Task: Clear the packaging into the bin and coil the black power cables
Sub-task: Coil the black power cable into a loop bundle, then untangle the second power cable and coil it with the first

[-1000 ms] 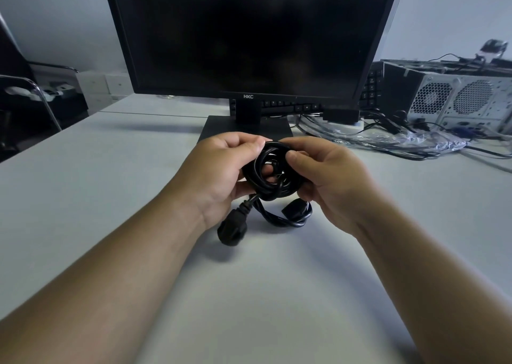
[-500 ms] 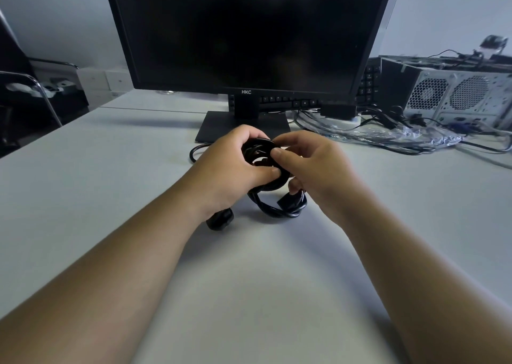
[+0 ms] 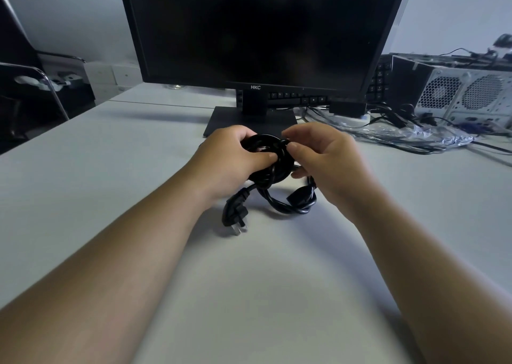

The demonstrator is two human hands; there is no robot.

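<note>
You have the black power cable (image 3: 273, 169) wound into a small tight coil, held just above the pale table. Below the coil, its three-pin plug (image 3: 234, 214) rests on the table to the left, while the block-shaped connector end (image 3: 300, 197) loops down on the right.

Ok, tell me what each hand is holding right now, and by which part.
Both hold the black power cable by its coiled loops: left hand grips the coil's left side, right hand pinches its right side. The wall plug hangs free.
</note>
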